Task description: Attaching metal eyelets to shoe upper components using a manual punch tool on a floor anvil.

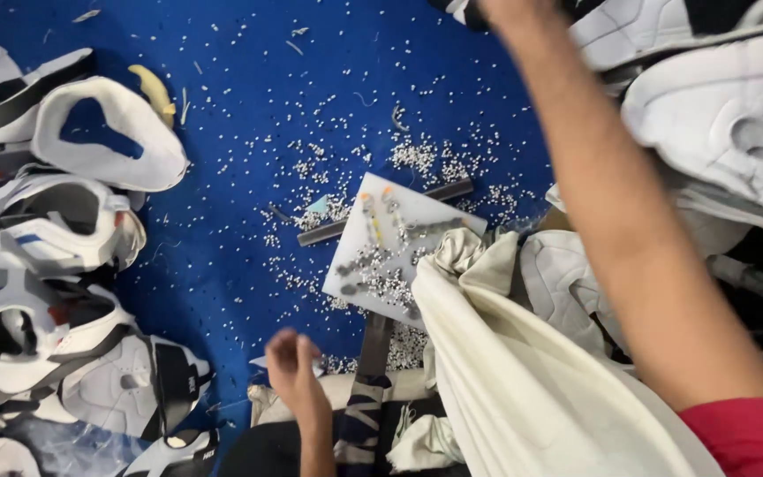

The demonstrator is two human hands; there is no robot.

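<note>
Dozens of white shoe uppers (64,265) pile at left on the blue mat (240,115). My left hand (295,371) hovers empty, fingers loosely curled, near the white punching board (399,243); scattered punch-outs could snag it. Right arm stretches up, hand out of frame, toward stacked uppers (717,97) that may topple.

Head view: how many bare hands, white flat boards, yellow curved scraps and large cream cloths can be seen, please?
Bare hands: 2, left hand, right hand
White flat plastic board: 1
Yellow curved scrap: 1
Large cream cloth: 1
Total: 5
</note>
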